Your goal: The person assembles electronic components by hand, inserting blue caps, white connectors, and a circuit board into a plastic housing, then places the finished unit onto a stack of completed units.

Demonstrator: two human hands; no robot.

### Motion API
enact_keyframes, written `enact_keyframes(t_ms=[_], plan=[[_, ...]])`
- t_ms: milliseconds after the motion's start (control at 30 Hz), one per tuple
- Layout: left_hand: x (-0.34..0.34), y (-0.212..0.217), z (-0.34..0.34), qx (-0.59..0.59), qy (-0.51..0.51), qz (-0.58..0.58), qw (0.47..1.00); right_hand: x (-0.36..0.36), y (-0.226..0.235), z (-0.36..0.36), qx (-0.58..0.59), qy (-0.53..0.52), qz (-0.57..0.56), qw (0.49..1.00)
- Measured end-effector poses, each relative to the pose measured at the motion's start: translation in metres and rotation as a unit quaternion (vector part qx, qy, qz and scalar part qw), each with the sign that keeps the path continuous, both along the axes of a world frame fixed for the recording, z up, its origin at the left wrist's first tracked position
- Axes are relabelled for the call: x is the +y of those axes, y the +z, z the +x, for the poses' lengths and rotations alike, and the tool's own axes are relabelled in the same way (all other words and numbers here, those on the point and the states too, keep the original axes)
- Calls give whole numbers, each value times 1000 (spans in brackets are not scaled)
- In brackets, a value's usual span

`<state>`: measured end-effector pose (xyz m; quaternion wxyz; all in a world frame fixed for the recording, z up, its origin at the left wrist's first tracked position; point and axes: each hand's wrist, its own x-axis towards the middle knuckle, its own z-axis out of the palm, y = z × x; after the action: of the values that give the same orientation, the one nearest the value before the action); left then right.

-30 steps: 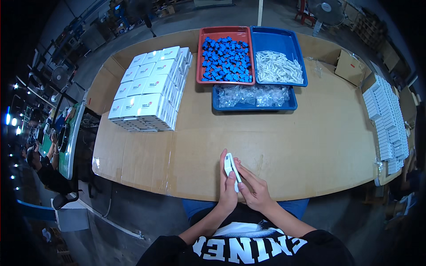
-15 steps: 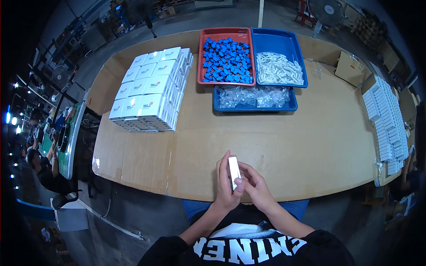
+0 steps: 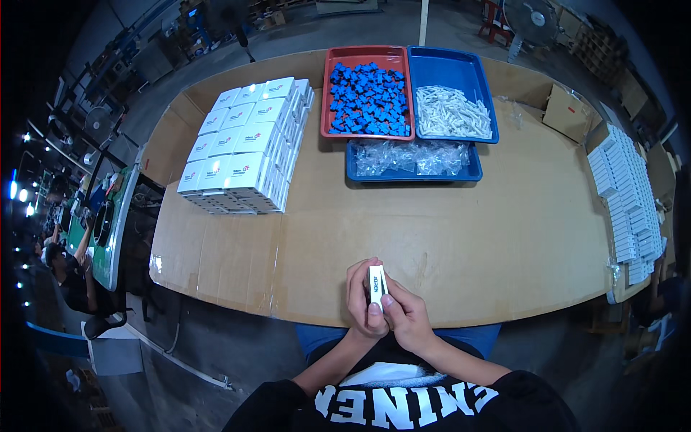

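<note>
A small white box (image 3: 376, 283) is held upright close to my body, above the table's near edge, with a narrow printed side facing up. My left hand (image 3: 358, 295) wraps round its left side, thumb at the near end. My right hand (image 3: 410, 315) closes on its right side, the thumb pressed near the lower corner. A dark gap shows along the box's right side; what is inside cannot be made out. The fingers hide the rest of the box.
Stacked white boxes (image 3: 241, 147) stand left on the cardboard-covered table (image 3: 446, 245). Behind are a red tray (image 3: 368, 52) of blue pieces, a blue tray (image 3: 446, 65) of white slim pieces and a lower blue tray (image 3: 414, 177) of clear bags. Thin white boxes (image 3: 625, 198) line the right edge.
The box has turned in my hands, so a printed narrow side now shows instead of a plain white one. Both hands have closed in tighter round it, the right thumb shifting its grip.
</note>
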<state>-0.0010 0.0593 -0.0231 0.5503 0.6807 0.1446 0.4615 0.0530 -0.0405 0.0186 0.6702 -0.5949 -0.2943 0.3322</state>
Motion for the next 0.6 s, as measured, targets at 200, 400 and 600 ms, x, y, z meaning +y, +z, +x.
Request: enact_keyframes(t_ms=[200,400,600], plan=[[-2,5,1,-35,14,-11,999,-2,2,1,-77,5,11,997],[0,-1,-1,-14,-1,-27,1000,2,2,5,-64,19,-9,998],[13,-11,4,36,-80,14,996,-9,-4,28,95,26,-28,995]])
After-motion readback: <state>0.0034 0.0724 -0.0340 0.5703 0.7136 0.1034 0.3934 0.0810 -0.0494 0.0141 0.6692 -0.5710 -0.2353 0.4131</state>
